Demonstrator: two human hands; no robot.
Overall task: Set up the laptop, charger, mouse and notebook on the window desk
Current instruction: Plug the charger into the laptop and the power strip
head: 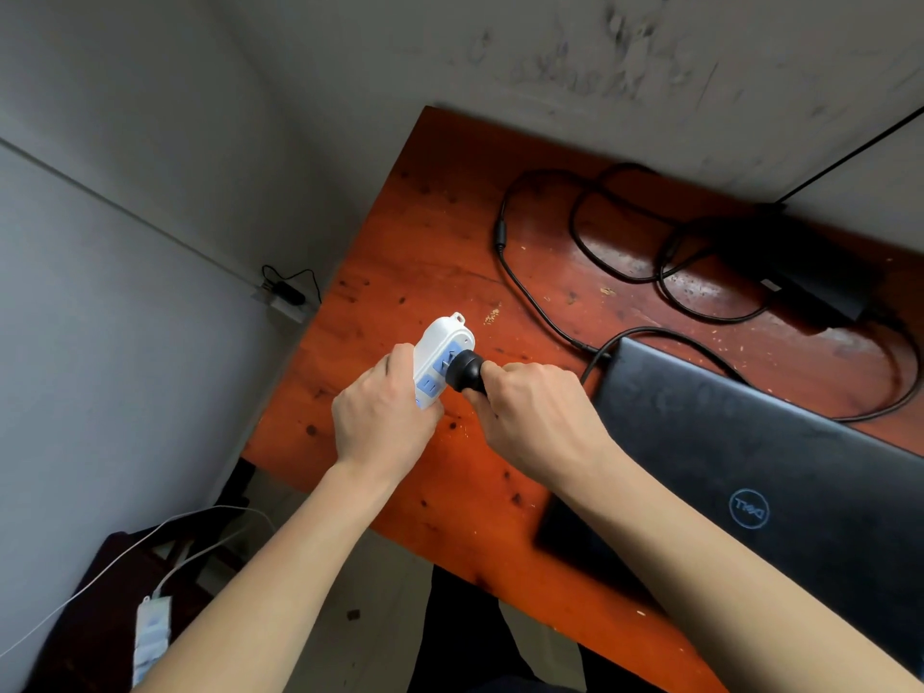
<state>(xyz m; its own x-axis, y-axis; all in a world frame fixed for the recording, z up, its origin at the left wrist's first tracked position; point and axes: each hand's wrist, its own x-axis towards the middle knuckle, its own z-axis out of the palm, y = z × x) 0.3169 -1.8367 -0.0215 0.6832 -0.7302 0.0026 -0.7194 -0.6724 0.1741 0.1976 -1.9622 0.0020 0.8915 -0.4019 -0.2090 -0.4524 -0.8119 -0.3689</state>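
My left hand grips a white power strip with blue sockets, held above the left part of the orange-red wooden desk. My right hand is closed on the charger's black plug, which is pressed against a socket near the strip's upper end. The plug's black cable loops across the desk to the black charger brick at the back right. A closed dark laptop lies on the desk to the right, lid up. No mouse or notebook is in view.
Grey walls stand behind and left of the desk. A wall socket with a black adapter sits low on the left wall. On the floor at lower left, a second white power strip with a white cable lies on a dark bag.
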